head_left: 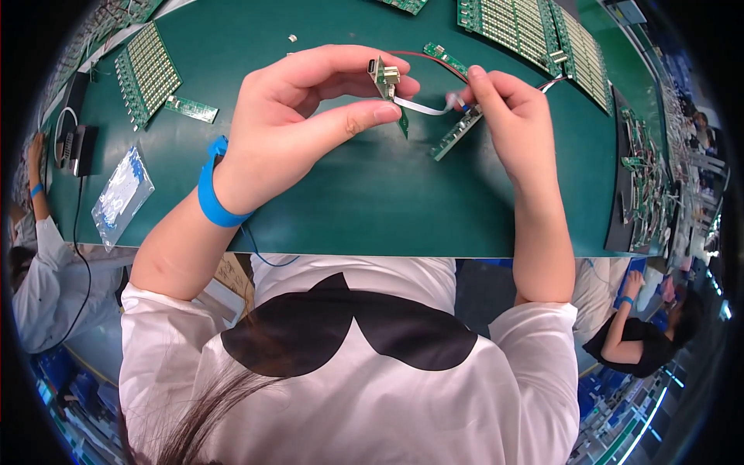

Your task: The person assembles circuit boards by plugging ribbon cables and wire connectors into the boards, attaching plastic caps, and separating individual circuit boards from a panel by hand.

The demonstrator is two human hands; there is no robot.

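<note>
Between the thumb and fingers of my left hand (302, 105) is a small green circuit board (380, 77) with metal connectors, held up on its edge above the table. A short white cable (422, 106) runs from it toward my right hand (508, 108). My right thumb and fingers pinch near the cable's far end, beside a second narrow circuit board (457, 133) that hangs tilted below them. Whether the cable end sits in that board is hidden by my fingers. A thin red wire (430, 58) arches behind both hands. Around my left wrist is a blue strap (213, 186).
Panels of many small boards lie at the far right (515, 31) and left (151, 74). A loose board strip (191, 109) and a clear plastic bag (122, 194) rest on the left of the green table (372, 201). Wired boards (647, 178) fill a black tray on the right. Other people sit at both sides.
</note>
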